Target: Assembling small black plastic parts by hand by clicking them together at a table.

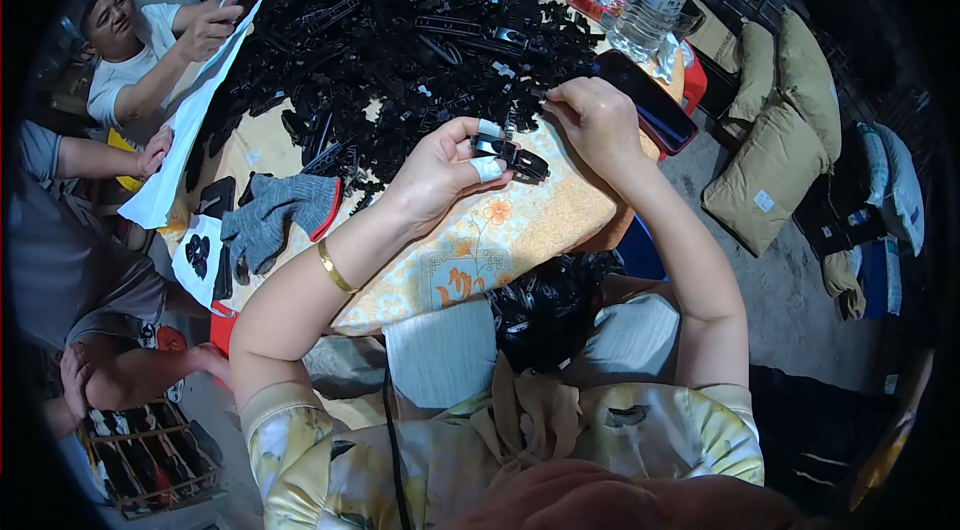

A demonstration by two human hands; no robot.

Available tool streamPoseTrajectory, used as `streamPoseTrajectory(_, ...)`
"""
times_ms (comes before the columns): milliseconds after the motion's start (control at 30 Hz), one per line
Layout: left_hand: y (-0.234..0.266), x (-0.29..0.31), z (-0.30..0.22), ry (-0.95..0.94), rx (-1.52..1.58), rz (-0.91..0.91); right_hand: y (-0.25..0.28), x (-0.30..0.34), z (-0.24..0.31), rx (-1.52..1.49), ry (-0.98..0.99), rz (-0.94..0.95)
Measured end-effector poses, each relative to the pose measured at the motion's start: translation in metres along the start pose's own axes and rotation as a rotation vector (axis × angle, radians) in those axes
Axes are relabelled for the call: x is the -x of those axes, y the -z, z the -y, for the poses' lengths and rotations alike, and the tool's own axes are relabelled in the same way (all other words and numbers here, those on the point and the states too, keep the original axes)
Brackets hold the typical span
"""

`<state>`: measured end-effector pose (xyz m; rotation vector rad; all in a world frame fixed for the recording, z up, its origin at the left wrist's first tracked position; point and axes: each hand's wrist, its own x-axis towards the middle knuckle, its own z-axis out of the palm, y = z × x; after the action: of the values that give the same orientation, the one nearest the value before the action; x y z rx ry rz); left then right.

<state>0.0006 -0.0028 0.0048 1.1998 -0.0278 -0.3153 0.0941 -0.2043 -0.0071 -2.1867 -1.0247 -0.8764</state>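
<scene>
A flowered tablecloth [572, 212] spreads below centre frame. Over it, at the centre, the left hand [438, 173], thumb and finger wrapped in white, is clamped on a glossy black clip [524, 162]. To the right, the right hand [603, 126] bends its fingers near a heap of black parts [370, 50]; I cannot tell whether they grip anything. Upper right stands a clear bottle [653, 2].

The person wears a loose short-sleeved top [310, 455] in pale fabric with a blurry yellow, green and grey print, plain beige sleeve bands [276, 403] and a gathered beige tie [535, 415] at the front. A thin black cord [396, 450] crosses it. A polished gold-coloured bangle [337, 268] circles the left forearm; white tape [489, 169] wraps the thumb and a finger of the left hand [437, 175].
</scene>
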Motion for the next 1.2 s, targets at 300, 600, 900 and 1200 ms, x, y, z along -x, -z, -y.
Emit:
streamPoseTrajectory(300,0.003,-0.001,0.003,-0.032,0.065,0.01,0.016,0.003,0.038,-0.387,0.078,-0.071)
streamPoseTrajectory(600,-0.002,0.001,-0.003,-0.032,0.095,-0.027,0.02,0.008,0.051,-0.246,0.251,-0.024)
streamPoseTrajectory(900,0.0,0.005,-0.004,-0.101,0.112,-0.058,0.018,0.006,0.059,-0.101,0.327,0.009)
streamPoseTrajectory(1200,-0.005,0.006,-0.006,-0.043,0.08,0.087,0.03,-0.011,0.055,-0.607,-0.24,-0.074)
